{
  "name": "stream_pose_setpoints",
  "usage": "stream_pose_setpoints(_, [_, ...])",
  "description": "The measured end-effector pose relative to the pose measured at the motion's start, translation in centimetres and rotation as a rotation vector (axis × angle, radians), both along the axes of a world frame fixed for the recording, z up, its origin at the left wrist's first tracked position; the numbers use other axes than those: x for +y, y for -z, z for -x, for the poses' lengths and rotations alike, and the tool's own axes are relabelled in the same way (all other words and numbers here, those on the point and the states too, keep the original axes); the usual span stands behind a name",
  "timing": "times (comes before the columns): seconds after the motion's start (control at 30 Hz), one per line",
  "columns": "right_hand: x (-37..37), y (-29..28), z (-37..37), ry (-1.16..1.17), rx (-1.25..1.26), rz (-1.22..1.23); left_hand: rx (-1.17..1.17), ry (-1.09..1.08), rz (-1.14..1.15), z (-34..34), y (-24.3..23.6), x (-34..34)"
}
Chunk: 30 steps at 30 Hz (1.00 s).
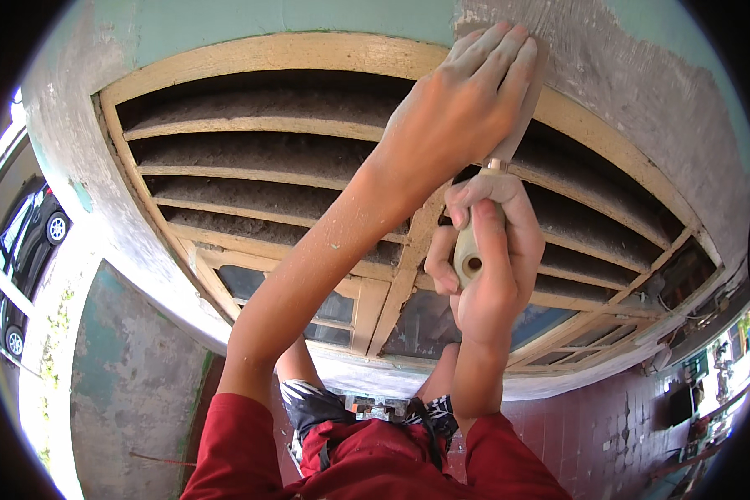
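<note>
In front of the wall, my right hand [500, 258] is wrapped round the pale handle of a scraper [527, 125]. A round hole shows in the handle's end, and a metal collar joins it to the blade. Stretched across the blade, my left hand [467, 100] lies flat with its fingers pointing up, covering much of it. Whitish dust coats both hands. The blade's tip is near the bare grey patch of wall [608, 62] above the wooden louvre frame [308, 52]; whether it touches is hidden by my fingers.
Dusty slats [250, 171] fill the louvre, with wood-framed window panes [417, 321] beneath. Green paint [375, 18] borders the scraped wall. Far below lies a red tiled floor [583, 433]. Parked cars [29, 242] stand at left, and a low patchy wall [133, 383] runs below them.
</note>
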State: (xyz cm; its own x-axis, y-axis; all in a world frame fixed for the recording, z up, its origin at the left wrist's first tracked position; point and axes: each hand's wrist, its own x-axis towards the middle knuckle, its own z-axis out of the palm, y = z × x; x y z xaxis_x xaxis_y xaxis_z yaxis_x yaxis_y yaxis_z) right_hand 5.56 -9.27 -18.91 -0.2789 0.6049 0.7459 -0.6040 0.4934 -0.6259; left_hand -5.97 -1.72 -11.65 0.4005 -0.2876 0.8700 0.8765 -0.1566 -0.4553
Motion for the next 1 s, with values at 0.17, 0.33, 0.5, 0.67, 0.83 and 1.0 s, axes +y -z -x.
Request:
stream_pose_setpoints(0.17, [0.0, 0.6, -0.1, 0.016, -0.038, -0.043, 0.009, -0.03, 0.069, 0.2, 0.8, -0.2])
stream_pose_setpoints(0.33, [0.1, -0.1, 0.1, -0.014, -0.024, -0.027, 0.015, -0.007, 0.065, 0.5, 0.1, -0.4])
stream_pose_setpoints(0.5, [-0.2, 0.5, 0.2, 0.009, -0.029, -0.025, 0.004, 0.0, 0.122, 0.5, 0.8, -0.6])
stream_pose_setpoints(0.67, [-0.1, -0.9, 0.2, -0.026, -0.017, -0.015, -0.005, -0.006, 0.021, 0.5, -0.5, -0.2])
stream_pose_setpoints(0.83, [-0.2, -0.1, -0.3, 0.009, -0.055, -0.005, -0.021, -0.001, 0.051, 0.2, 0.6, -0.3])
stream_pose_setpoints(1.0, [0.2, -1.5, -0.1, -0.036, -0.008, 0.005, -0.015, -0.02, 0.037, 0.3, -1.1, -0.4])
